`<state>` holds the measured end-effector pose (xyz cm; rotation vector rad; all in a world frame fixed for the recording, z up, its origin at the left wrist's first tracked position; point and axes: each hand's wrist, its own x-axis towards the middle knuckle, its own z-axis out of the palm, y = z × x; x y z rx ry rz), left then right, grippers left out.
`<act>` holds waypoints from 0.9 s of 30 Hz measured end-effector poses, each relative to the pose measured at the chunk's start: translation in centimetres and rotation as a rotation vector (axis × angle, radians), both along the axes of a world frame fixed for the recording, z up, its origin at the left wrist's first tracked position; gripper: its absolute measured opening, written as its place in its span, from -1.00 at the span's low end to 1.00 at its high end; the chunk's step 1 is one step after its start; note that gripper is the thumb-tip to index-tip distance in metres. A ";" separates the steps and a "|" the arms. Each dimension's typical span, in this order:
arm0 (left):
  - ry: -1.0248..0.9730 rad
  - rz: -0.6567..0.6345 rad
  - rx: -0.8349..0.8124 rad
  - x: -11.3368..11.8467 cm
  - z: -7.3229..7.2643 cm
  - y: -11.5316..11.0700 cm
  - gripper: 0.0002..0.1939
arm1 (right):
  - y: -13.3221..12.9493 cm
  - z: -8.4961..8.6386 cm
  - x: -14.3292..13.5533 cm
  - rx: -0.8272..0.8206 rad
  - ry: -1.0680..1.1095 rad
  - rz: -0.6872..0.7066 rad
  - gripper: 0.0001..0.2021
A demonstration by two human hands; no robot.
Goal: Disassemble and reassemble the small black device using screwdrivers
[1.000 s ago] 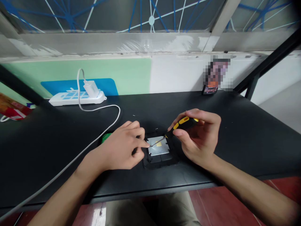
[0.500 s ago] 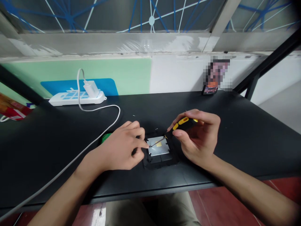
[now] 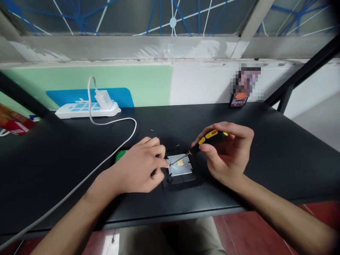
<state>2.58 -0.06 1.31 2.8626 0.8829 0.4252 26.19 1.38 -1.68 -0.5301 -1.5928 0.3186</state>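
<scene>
Held at a slant, a black and yellow screwdriver [image 3: 212, 137] is in my right hand [image 3: 232, 156], thumb and fingers around its handle. Its thin shaft points down-left, and the tip meets the left edge of a silvery metal plate [image 3: 183, 171]. The plate has a yellowish square on it and sits in a flat black casing [image 3: 186, 183] on the table. From the left, my left hand [image 3: 143, 164] reaches over, index finger stretched to the plate's left edge beside the screwdriver tip. Its thumb stands apart from that finger. Any tiny screw there is too small to make out.
A green circuit board [image 3: 120, 155] lies partly hidden behind my left hand. A white cable [image 3: 117, 147] runs across the black table [image 3: 79, 156] from a charger on a white power strip [image 3: 87, 110]. A phone [image 3: 240, 95] leans at the back right. A red packet [image 3: 18, 122] lies far left.
My right hand and the screwdriver handle have shifted slightly right, while the tip stays at the plate's left edge. My left index finger stays beside it. The whole view has moved slightly.
</scene>
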 end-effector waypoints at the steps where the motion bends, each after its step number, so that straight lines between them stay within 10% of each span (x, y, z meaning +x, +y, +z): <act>1: -0.007 0.002 -0.002 0.0 0.1 0.0 -0.70 | 0.0 0.0 0.0 -0.005 -0.005 0.008 -0.52; 27: -0.008 0.000 0.012 0.0 0.2 -0.1 -0.69 | -0.2 0.2 0.0 -0.009 -0.030 0.071 -0.45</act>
